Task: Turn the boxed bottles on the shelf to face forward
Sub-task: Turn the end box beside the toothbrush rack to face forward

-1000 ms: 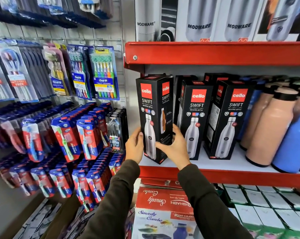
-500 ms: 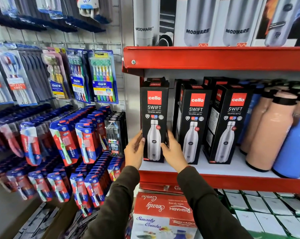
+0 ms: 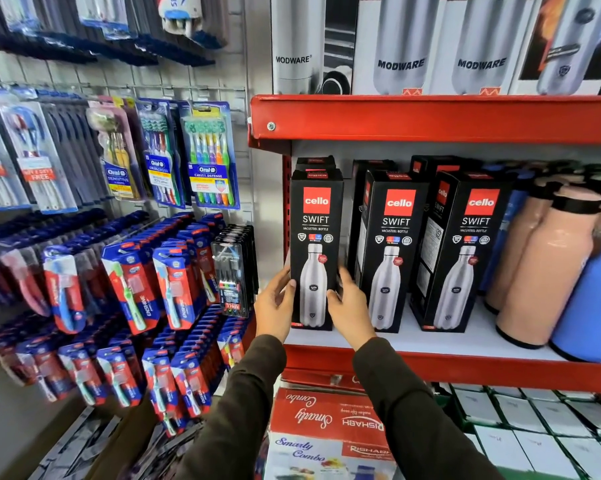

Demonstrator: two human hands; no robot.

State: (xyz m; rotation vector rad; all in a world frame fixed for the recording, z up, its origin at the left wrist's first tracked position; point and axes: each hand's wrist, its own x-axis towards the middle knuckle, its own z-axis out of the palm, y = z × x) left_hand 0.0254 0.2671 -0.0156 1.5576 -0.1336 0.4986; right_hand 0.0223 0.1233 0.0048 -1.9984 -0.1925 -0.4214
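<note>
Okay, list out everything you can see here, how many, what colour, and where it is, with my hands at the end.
cello Swift boxes: three in front, more behind, black with red logo, middle shelf, left part.
leftmost box: one, black, front panel facing forward, between both hands.
loose bottles: several, peach and blue, middle shelf, right.
Modware boxes: several, white and grey, top shelf.
shelf: red edges, white boards.
toothbrush packs: many, blue and red cards, hanging on the left wall rack.
Smarty Combo box: one, red and white, below the shelf.
white boxes: many, bottom right.
left hand: on the box's left edge.
right hand: on its right edge.
</note>
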